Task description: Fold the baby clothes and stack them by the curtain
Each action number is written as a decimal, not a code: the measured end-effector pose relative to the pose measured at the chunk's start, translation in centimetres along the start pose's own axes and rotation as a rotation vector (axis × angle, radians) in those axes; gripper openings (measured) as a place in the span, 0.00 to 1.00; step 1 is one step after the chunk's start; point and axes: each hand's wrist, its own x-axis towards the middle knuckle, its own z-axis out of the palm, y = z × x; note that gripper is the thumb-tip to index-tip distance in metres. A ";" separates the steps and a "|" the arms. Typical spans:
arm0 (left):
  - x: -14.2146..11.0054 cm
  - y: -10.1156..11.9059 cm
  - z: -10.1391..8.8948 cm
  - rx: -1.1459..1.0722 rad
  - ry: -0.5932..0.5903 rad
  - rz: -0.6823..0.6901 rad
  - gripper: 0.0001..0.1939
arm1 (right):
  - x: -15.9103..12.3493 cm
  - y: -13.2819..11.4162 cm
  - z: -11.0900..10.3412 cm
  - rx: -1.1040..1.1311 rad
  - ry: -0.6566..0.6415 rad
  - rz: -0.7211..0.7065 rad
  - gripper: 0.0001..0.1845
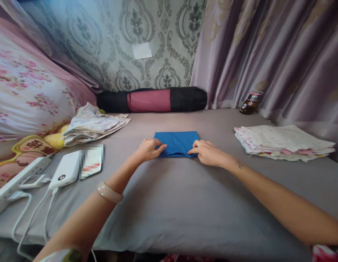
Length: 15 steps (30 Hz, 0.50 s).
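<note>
A blue cloth (176,142), folded into a flat rectangle, lies on the grey sheet in the middle of the head view. Its near edge bows slightly open between my hands. At the near left corner, my left hand (150,150) is closed on the cloth, thumb against the fabric; a pale bangle circles that wrist. My right hand (208,152) pinches the near right corner between thumb and fingers. Part of each side edge is hidden behind the fingers.
Right of the cloth lies a stack of folded fabrics (283,142); another fabric pile (89,125) sits at left. A phone (91,162), white power bank (66,169) and power strip (24,178) with cables occupy the left. A rolled bag (149,100) and bottle (250,103) stand behind.
</note>
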 end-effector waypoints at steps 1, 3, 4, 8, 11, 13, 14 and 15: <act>0.9 0.5 0.4 0.043 0.044 -0.044 0.17 | 1.0 -0.4 0.0 -0.005 0.034 0.029 0.25; 2.7 1.7 1.6 0.116 0.121 -0.102 0.16 | 3.2 -1.4 0.5 -0.011 0.131 0.116 0.22; 3.5 2.3 2.3 0.135 0.133 -0.121 0.17 | 4.3 -1.8 0.9 -0.010 0.187 0.160 0.23; 5.1 3.6 5.1 0.229 0.081 -0.103 0.24 | 7.1 -2.9 3.0 -0.027 0.195 0.259 0.27; 4.8 3.3 6.7 0.291 0.071 -0.089 0.26 | 7.5 -2.9 4.2 -0.011 0.111 0.302 0.30; 4.5 2.9 7.3 0.309 0.089 -0.087 0.27 | 7.3 -2.7 4.6 -0.011 0.094 0.303 0.31; 4.4 2.8 7.5 0.314 0.093 -0.089 0.27 | 7.2 -2.7 4.7 -0.016 0.095 0.303 0.31; 4.3 2.7 7.6 0.316 0.090 -0.090 0.28 | 7.1 -2.6 4.8 -0.024 0.097 0.302 0.31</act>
